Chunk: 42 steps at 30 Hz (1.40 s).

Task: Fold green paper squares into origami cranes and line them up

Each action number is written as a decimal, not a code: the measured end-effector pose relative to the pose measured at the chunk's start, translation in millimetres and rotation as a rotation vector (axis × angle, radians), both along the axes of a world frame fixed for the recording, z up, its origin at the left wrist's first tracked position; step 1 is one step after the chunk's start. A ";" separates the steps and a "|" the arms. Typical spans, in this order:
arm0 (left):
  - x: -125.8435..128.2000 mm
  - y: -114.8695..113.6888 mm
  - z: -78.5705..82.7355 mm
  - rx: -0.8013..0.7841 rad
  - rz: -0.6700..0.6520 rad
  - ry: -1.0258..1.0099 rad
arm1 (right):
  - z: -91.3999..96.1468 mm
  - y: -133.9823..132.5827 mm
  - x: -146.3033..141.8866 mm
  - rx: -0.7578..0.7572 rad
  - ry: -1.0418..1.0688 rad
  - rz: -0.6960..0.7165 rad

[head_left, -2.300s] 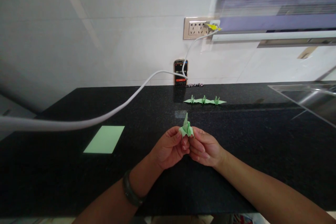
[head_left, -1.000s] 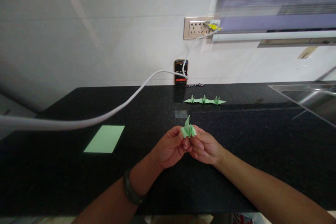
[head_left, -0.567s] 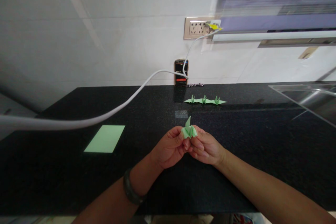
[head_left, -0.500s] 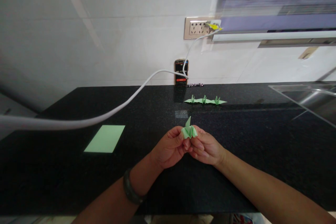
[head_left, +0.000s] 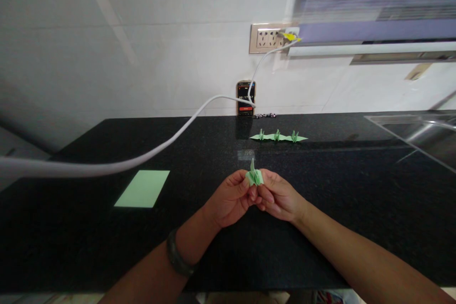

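Observation:
A light green origami crane (head_left: pixel 254 178) is held up between my two hands, over the black countertop (head_left: pixel 199 152). My left hand (head_left: pixel 231 198) pinches its left side between thumb and fingers. On the other side, my right hand (head_left: pixel 281 195) grips the right edge, fingers curled underneath. One narrow point of the folded paper sticks upward; the tips near my fingers are partly hidden. Farther back stand three finished green paper cranes (head_left: pixel 278 136) in a row, their wings touching or overlapping. To the left lies flat green paper (head_left: pixel 143 189), perhaps a stack.
A phone (head_left: pixel 245 99) showing a running timer leans on the tiled wall, with a beaded strap (head_left: pixel 265 115) beside it. A white cable (head_left: pixel 185 128) crosses in front from the wall socket (head_left: pixel 265 38). At the right is a metal sink (head_left: pixel 427 135).
The crane's upright point has swung left and stands straighter. My right hand has shifted slightly left, and the paper between my hands looks narrower.

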<state>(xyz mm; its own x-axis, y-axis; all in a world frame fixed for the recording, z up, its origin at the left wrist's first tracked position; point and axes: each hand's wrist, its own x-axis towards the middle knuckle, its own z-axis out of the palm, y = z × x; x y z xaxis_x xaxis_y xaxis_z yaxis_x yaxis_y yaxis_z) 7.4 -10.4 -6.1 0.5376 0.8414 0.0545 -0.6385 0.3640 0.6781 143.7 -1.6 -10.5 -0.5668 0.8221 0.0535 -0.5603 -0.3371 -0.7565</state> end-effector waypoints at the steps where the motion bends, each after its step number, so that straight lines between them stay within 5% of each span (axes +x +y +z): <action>1: -1.3 1.6 0.5 -0.002 -0.003 0.014 | 1.0 0.4 1.3 0.037 -0.051 -0.033; 9: -13.8 14.5 2.1 0.000 0.042 0.106 | 9.8 4.3 9.7 0.212 -0.302 -0.132; 29: -11.4 8.2 2.8 -0.035 0.019 0.015 | 13.7 2.8 8.6 -0.051 -0.003 0.061; 42: -6.5 4.1 4.4 -0.053 0.003 -0.079 | 6.7 1.4 5.7 -0.056 0.090 0.041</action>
<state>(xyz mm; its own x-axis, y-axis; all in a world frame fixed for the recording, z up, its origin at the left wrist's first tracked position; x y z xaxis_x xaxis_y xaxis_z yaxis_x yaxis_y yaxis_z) 0.9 -6.3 -1.7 0.5306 0.8460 0.0520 -0.6907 0.3960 0.6051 149.4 -0.2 -3.7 -0.5948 0.8016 0.0608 -0.6103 -0.4010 -0.6832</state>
